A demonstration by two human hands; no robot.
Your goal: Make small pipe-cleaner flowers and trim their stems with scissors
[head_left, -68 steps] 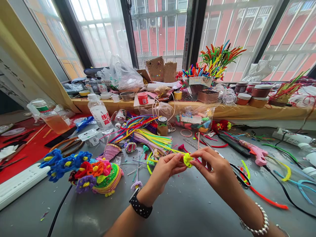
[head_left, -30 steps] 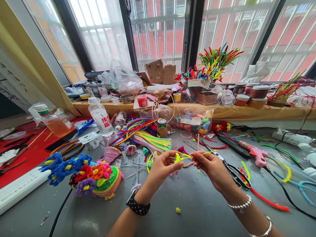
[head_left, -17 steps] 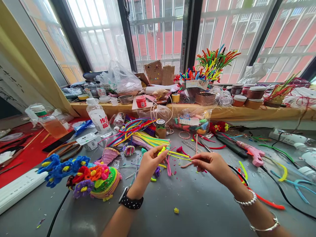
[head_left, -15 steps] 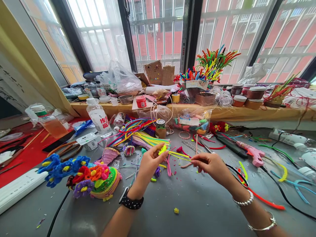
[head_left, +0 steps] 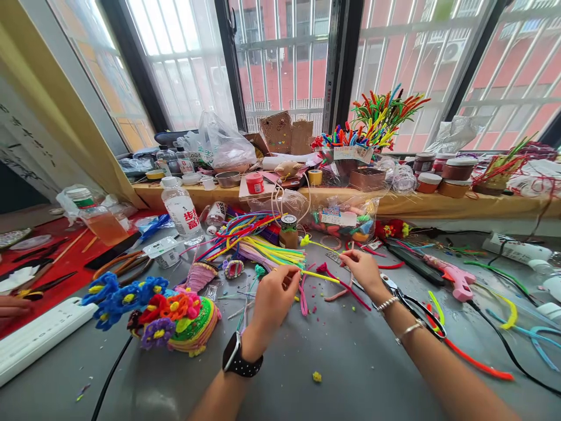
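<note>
My right hand (head_left: 363, 272) pinches the thin end of a yellow pipe cleaner (head_left: 326, 245), which has a small bright yellow bud at its far tip, pointing left. Closer in, my left hand (head_left: 276, 295) has its fingers closed on another straight yellow pipe cleaner (head_left: 322, 276) that sticks out to the right. Beneath the hands, a magenta pipe-cleaner stem (head_left: 350, 287) lies on the grey table. At left stands a green-and-pink striped fuzzy base (head_left: 197, 327), topped with blue pipe-cleaner flowers (head_left: 125, 298) and red, orange and purple ones.
Behind the left hand lies a pipe-cleaner bundle (head_left: 263, 248) beside a small jar (head_left: 288, 231). Scissors (head_left: 421, 310) and a pink glue gun (head_left: 456, 278) lie at right. A water bottle (head_left: 182, 210) stands at back left. Another person's hand (head_left: 15, 307) shows at the left edge.
The yellow bud has left my left hand and now hangs from the stem in my right hand, farther back. My left hand holds a separate yellow piece. Another person's hand has appeared at left.
</note>
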